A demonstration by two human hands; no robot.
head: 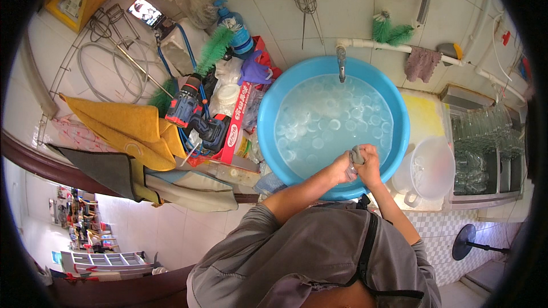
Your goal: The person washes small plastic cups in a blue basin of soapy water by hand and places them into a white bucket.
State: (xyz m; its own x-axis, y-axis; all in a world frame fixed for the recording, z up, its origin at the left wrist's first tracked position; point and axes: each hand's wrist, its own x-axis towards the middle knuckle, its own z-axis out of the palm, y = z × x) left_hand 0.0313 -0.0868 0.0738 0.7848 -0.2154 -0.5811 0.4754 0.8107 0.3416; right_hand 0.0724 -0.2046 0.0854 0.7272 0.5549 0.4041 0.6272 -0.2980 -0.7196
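A large blue plastic basin (266,115) stands before me, holding cloudy water with several small round translucent pieces under the surface. Over its near right part, my left hand (341,167) and my right hand (369,163) meet. Between them is a bunched grey cloth (356,155), gripped by the right-hand fingers. A small clear piece (352,173) shows at my left fingers; its exact kind is partly hidden by the hands. A metal tap (341,65) reaches over the basin's far rim.
Right of the basin sit a translucent plastic pitcher (441,167) and a sink (496,199) holding many clear glass bottles (479,132). At left are a cordless drill (192,113) with a green bristle brush (214,49), yellow cloths (124,124), a red box (234,130) and a lit phone (145,10).
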